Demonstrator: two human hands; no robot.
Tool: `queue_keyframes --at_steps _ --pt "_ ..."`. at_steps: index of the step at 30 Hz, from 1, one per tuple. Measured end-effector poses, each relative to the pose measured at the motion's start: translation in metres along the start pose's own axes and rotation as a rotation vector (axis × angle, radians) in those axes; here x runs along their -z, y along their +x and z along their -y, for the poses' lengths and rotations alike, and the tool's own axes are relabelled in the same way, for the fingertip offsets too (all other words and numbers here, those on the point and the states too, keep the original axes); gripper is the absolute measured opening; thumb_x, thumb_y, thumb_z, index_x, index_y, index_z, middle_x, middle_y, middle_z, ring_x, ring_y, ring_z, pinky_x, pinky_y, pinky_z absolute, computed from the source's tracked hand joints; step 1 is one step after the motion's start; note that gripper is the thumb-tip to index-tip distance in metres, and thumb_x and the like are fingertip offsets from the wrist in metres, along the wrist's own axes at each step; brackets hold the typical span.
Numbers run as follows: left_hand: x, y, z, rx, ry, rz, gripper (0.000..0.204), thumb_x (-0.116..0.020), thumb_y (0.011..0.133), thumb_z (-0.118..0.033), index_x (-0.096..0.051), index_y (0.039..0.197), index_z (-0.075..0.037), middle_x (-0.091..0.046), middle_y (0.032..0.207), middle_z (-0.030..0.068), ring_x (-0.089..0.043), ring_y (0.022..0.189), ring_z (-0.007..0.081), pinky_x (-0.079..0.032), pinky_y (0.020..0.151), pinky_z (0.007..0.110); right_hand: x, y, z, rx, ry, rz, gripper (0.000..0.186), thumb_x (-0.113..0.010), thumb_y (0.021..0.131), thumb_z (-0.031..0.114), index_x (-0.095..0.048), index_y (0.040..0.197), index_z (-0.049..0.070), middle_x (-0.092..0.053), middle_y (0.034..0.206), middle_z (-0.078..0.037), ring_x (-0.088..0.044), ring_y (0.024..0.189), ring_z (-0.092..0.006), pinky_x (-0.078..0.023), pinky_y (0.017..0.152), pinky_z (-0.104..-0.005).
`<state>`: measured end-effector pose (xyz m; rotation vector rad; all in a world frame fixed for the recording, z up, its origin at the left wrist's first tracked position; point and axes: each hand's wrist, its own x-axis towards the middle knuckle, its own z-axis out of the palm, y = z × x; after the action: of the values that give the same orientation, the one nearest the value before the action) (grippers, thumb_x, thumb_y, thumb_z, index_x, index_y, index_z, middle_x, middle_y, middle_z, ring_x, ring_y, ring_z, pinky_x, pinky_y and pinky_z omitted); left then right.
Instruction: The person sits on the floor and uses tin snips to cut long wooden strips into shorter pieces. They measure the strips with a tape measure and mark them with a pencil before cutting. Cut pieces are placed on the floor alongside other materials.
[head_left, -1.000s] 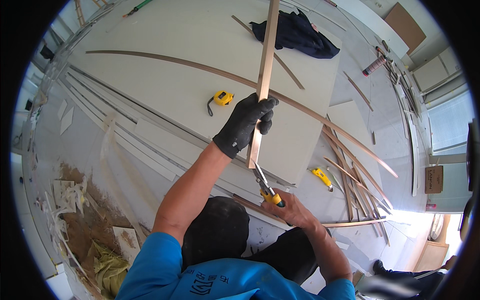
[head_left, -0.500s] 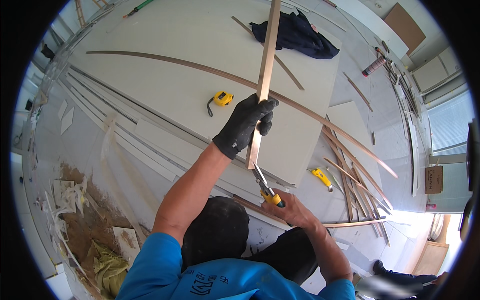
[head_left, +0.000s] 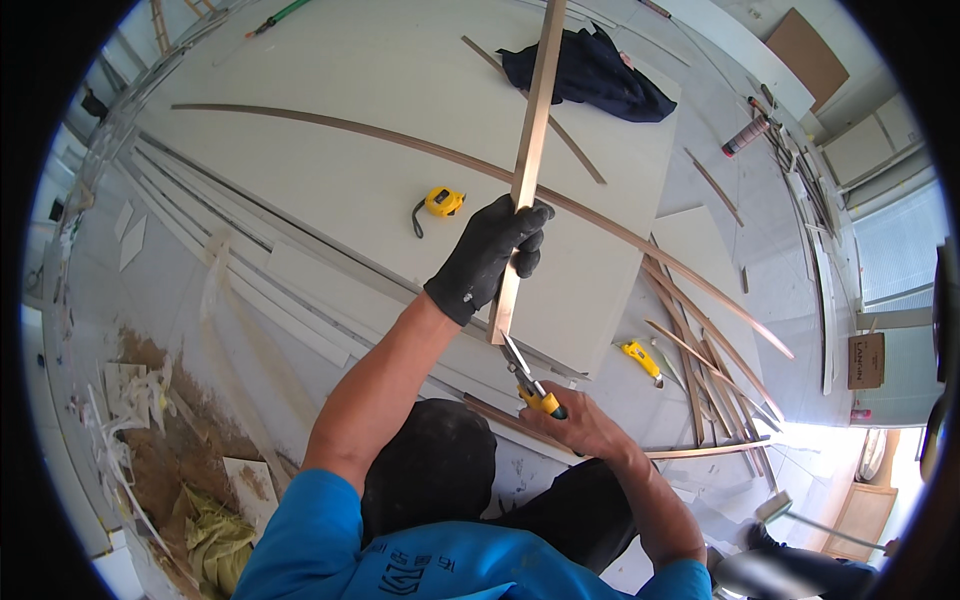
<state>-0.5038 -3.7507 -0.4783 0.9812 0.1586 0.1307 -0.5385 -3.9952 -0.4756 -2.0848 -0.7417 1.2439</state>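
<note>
My left hand (head_left: 490,255), in a black work glove, is wrapped round a long bronze-coloured metal trim strip (head_left: 535,120) that runs from the top edge down toward my knees. Bare, my right hand (head_left: 580,422) grips tin snips (head_left: 524,368) with yellow and dark handles. The snips' jaws meet the strip's lower end; whether they have bitten into it I cannot tell. Left of my glove, a yellow tape measure (head_left: 443,201) with a black strap lies on a large pale board (head_left: 330,180). Another long bronze strip (head_left: 390,132) crosses that board beneath my held strip.
Right of the board are a yellow utility knife (head_left: 642,362) and a pile of bronze strips (head_left: 700,370). Dark cloth (head_left: 590,75) lies on the board's far part. White scraps (head_left: 140,395) litter the left floor. Another person's leg (head_left: 800,570) shows at lower right.
The strip's lower end and the snips have shifted slightly down and left. At lower right, a long-handled tool by the other person has come into view.
</note>
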Motion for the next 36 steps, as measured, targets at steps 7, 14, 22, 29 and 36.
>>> queue_keyframes --at_steps 7,14,22,29,36 --pt "0.002 0.000 -0.001 -0.020 -0.011 -0.007 0.022 -0.067 0.093 -0.028 -0.055 0.090 -0.009 -0.049 0.065 -0.0019 -0.049 0.053 0.0086 -0.039 0.049 0.024 0.001 0.004 -0.001 0.018 0.016 0.007 0.056 -0.063 0.091 0.050 -0.059 0.115 0.000 -0.059 0.074 -0.014 -0.055 0.068 -0.0235 -0.046 0.068 -0.0368" --pt "0.003 0.000 0.003 -0.018 -0.003 -0.024 0.022 -0.066 0.093 -0.028 -0.055 0.092 -0.008 -0.050 0.065 -0.0015 -0.049 0.052 0.0090 -0.039 0.049 0.024 -0.001 0.001 0.000 -0.005 0.030 -0.008 0.054 -0.063 0.091 0.049 -0.059 0.114 0.000 -0.058 0.073 -0.013 -0.054 0.068 -0.0225 -0.045 0.067 -0.0367" --pt "0.008 0.000 0.004 -0.020 0.005 -0.020 0.030 -0.063 0.095 -0.028 -0.059 0.109 -0.002 -0.049 0.068 -0.0019 -0.048 0.052 0.0082 -0.039 0.049 0.022 0.000 0.003 -0.003 0.011 0.024 0.006 0.055 -0.063 0.091 0.050 -0.059 0.113 0.000 -0.057 0.072 -0.012 -0.053 0.066 -0.0217 -0.044 0.066 -0.0359" --pt "0.012 0.002 -0.001 -0.046 0.004 -0.022 0.028 -0.064 0.094 -0.028 -0.060 0.107 -0.003 -0.048 0.065 -0.0022 -0.049 0.053 0.0082 -0.039 0.049 0.022 0.002 0.000 0.000 -0.026 0.051 0.006 0.045 -0.063 0.091 0.045 -0.061 0.104 0.003 -0.055 0.074 -0.009 -0.050 0.069 -0.0185 -0.040 0.067 -0.0362" --pt "0.012 0.000 0.004 -0.056 -0.014 -0.005 0.026 -0.063 0.095 -0.026 -0.061 0.107 -0.003 -0.049 0.067 -0.0013 -0.049 0.054 0.0088 -0.039 0.050 0.022 -0.001 0.007 -0.003 -0.007 0.030 0.010 0.054 -0.064 0.090 0.050 -0.060 0.113 0.001 -0.055 0.071 -0.011 -0.051 0.066 -0.0213 -0.043 0.065 -0.0353"
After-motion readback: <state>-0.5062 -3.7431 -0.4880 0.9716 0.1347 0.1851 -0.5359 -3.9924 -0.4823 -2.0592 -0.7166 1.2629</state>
